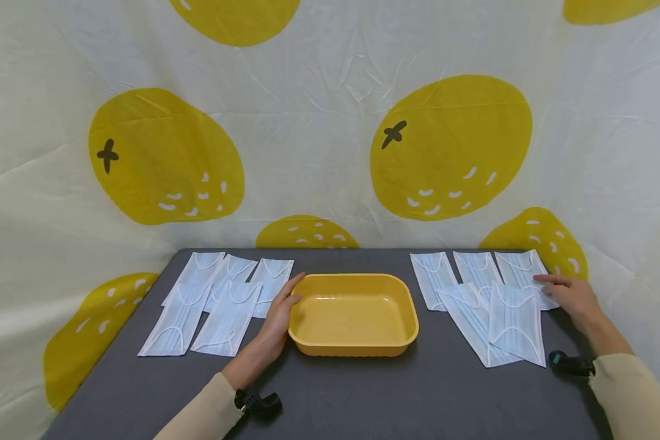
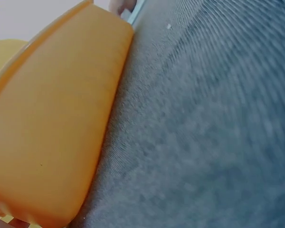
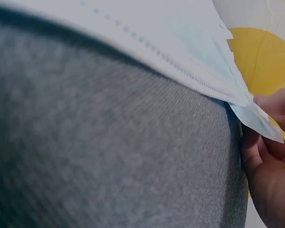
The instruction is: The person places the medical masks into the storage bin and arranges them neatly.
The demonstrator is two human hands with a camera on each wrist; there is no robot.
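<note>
The yellow tray [image 1: 354, 315] sits in the middle of the dark grey desk [image 1: 363, 397], and the left hand [image 1: 279, 311] lies flat against its left wall, fingers straight and stretched along the rim, thumb toward the tray; it presses on the tray without curling round it. The left forearm, in a beige sleeve, runs back from there toward the near edge of the desk. The left wrist view shows only the tray's outer wall [image 2: 52, 133] close beside the grey desk cloth [image 2: 204, 133]. Just beyond and to the outer side of the left hand lie five pale blue face masks [image 1: 220, 299], overlapping in a loose fan. The right hand [image 1: 569, 296] rests palm down well away from the tray, its fingers extended onto the far-right mask [image 1: 519, 272] of a second group of five. In the right wrist view, fingertips [image 3: 275, 107] touch the corner of that mask [image 3: 199, 42], which lifts slightly off the desk there. A white cloth with big yellow fruit prints [image 1: 451, 146] hangs behind the desk.
</note>
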